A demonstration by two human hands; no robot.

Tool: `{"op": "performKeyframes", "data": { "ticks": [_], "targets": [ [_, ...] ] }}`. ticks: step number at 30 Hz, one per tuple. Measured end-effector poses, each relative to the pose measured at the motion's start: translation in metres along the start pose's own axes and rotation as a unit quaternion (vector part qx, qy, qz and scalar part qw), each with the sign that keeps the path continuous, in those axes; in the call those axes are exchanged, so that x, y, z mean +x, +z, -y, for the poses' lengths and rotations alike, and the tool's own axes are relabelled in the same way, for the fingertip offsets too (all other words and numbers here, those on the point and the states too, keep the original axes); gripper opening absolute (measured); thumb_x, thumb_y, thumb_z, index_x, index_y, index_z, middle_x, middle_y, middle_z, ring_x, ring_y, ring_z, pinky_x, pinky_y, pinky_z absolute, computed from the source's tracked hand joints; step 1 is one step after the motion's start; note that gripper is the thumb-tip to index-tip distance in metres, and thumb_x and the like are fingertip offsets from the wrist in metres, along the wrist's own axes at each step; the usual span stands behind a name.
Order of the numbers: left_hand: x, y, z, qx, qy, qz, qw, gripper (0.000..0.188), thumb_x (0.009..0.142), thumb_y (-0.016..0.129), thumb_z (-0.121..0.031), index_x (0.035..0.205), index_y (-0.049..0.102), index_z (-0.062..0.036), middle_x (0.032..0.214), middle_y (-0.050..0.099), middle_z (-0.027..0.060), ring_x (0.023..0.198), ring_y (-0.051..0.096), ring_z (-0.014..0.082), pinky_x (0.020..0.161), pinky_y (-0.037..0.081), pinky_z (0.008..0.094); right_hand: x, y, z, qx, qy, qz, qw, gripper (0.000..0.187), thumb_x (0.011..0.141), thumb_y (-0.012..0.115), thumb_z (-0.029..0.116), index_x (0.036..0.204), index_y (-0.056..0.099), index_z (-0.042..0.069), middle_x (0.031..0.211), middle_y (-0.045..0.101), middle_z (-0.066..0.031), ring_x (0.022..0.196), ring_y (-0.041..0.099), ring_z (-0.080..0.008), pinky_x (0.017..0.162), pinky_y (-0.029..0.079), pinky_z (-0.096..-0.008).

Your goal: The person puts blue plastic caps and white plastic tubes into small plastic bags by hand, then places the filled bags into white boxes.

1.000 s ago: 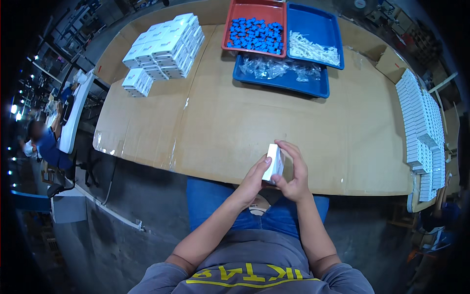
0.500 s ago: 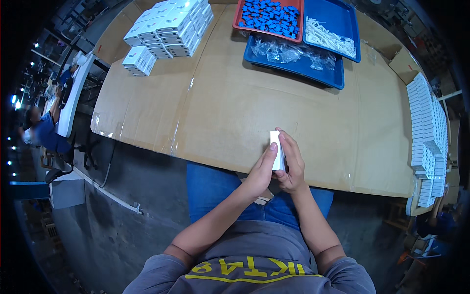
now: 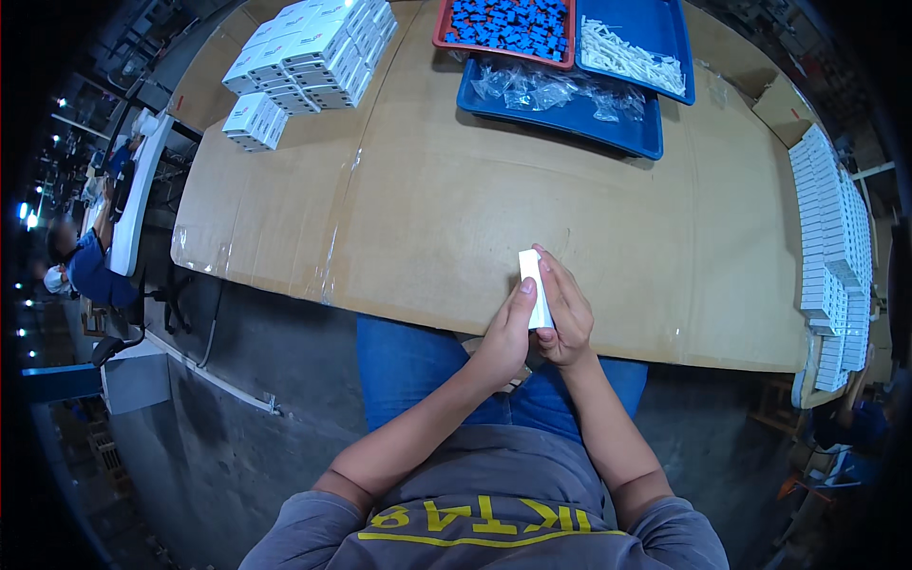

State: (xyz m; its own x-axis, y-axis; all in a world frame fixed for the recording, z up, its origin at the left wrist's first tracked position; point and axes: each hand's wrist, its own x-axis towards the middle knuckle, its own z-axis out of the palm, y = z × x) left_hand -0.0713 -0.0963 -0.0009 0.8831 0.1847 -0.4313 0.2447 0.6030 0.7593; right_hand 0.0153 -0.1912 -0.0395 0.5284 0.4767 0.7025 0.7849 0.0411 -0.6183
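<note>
Between my two hands, just over the table's near edge, is a small narrow white box (image 3: 534, 285), its long side pointing away from me. My left hand (image 3: 510, 328) is closed on its left side, thumb lying along the top. On the opposite side my right hand (image 3: 567, 313) wraps it, fingers stretched along its length and thumb tucked at the near end. The box's underside and far right face are hidden by my fingers.
Stacked white boxes (image 3: 309, 52) stand at the far left of the cardboard-covered table (image 3: 446, 209). At the back are a red tray (image 3: 443, 38) of blue parts, a blue tray (image 3: 686, 57) of white pieces and another blue tray (image 3: 570, 135) with clear bags. White boxes (image 3: 831, 228) line the right edge.
Both hands keep their hold on the white box, which has barely shifted. The view has turned slightly, so the trays and stacks sit a little higher and further left.
</note>
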Motion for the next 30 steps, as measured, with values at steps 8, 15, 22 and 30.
{"op": "performKeyframes", "data": {
  "ticks": [8,15,22,30],
  "targets": [
    [0.000,-0.004,0.004,0.013,0.005,-0.001,1.000,0.061,0.112,0.035,-0.057,0.134,0.052,-0.0028,0.113,0.062,0.0063,0.101,0.063,0.0119,0.089,0.052,0.0278,-0.001,0.000,0.002,0.002,0.005,0.009,1.000,0.080,0.109,0.039,0.059,0.136,0.060,-0.014,0.132,0.062,-0.0390,0.117,0.066,-0.0526,0.096,0.057,-0.0508],
    [0.001,-0.010,0.010,0.005,0.014,0.000,1.000,0.062,0.112,0.035,-0.057,0.136,0.051,-0.0026,0.113,0.062,0.0060,0.103,0.062,0.0118,0.090,0.052,0.0283,-0.001,0.004,0.003,-0.003,0.003,0.014,1.000,0.080,0.110,0.038,0.057,0.137,0.058,-0.015,0.132,0.061,-0.0390,0.119,0.065,-0.0528,0.098,0.056,-0.0508],
    [0.003,-0.011,0.013,0.001,0.028,-0.008,1.000,0.061,0.112,0.036,-0.057,0.136,0.051,-0.0024,0.113,0.062,0.0057,0.103,0.061,0.0116,0.091,0.051,0.0282,-0.002,0.004,0.005,-0.005,0.008,0.022,1.000,0.080,0.110,0.036,0.056,0.135,0.058,-0.017,0.131,0.062,-0.0391,0.120,0.065,-0.0522,0.099,0.056,-0.0508],
    [0.003,-0.011,0.013,-0.006,0.025,-0.020,0.999,0.061,0.112,0.037,-0.057,0.136,0.051,-0.0034,0.114,0.062,0.0064,0.103,0.062,0.0129,0.090,0.052,0.0290,-0.001,0.005,0.005,0.011,0.011,0.018,1.000,0.078,0.110,0.039,0.055,0.135,0.059,-0.015,0.130,0.062,-0.0387,0.120,0.065,-0.0519,0.100,0.055,-0.0512]
  ]
}}
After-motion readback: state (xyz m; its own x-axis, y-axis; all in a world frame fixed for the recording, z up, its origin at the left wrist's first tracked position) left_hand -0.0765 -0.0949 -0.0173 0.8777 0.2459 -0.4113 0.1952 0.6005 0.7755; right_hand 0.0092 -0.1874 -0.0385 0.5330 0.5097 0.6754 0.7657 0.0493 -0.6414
